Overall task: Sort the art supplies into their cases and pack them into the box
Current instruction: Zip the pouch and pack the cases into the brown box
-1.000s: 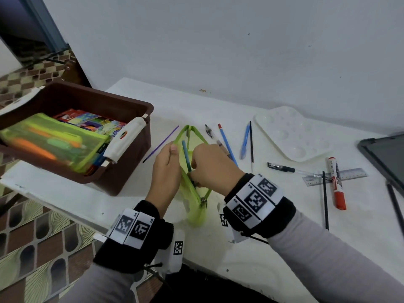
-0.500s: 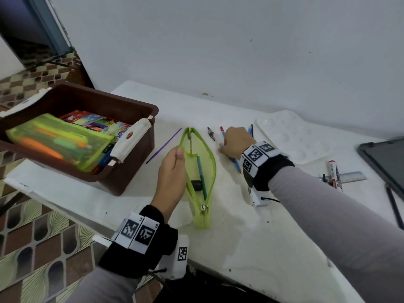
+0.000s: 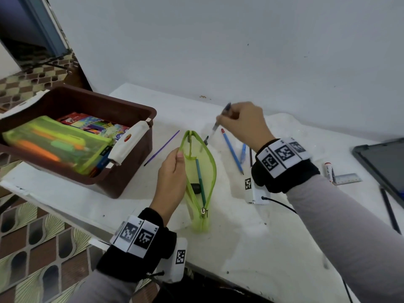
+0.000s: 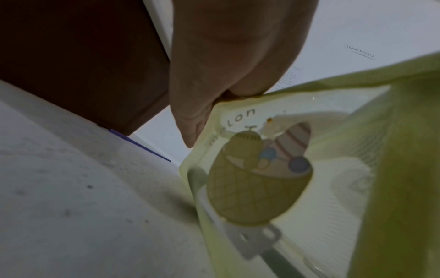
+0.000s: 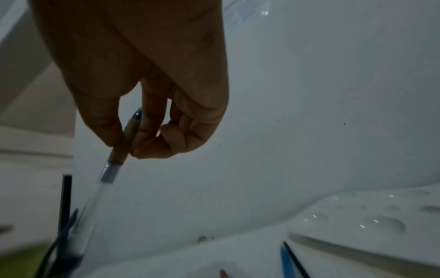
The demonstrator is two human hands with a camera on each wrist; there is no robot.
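Observation:
A lime-green mesh pouch (image 3: pixel 211 171) (image 4: pixel 333 178) lies unzipped on the white table (image 3: pixel 251 237); inside are a green pencil (image 3: pixel 200 178) and a small black item (image 3: pixel 195 188). My left hand (image 3: pixel 178 156) (image 4: pixel 226 94) pinches the pouch's left rim and holds the mouth apart. My right hand (image 3: pixel 220 120) (image 5: pixel 123 144) pinches a clear pen (image 3: pixel 215 126) (image 5: pixel 107 173) in the air just beyond the pouch's far end, its lower end slanting down towards the opening. The brown box (image 3: pixel 131 110) stands at the left.
The box holds a filled green pouch (image 3: pixel 54 145) and a colourful carton (image 3: pixel 94 123); a white tube (image 3: pixel 129 145) rests on its rim. Loose on the table: purple stick (image 3: pixel 161 147), blue pencil (image 3: pixel 231 152), blue pen (image 3: pixel 243 153), red marker (image 3: pixel 329 171), ruler (image 3: pixel 347 178), palette (image 5: pixel 369 225), tablet (image 3: pixel 380 162).
My right hand left the green pencil in the pouch, reached to the pens behind it, and has lifted the clear pen off the table. The left hand kept its hold.

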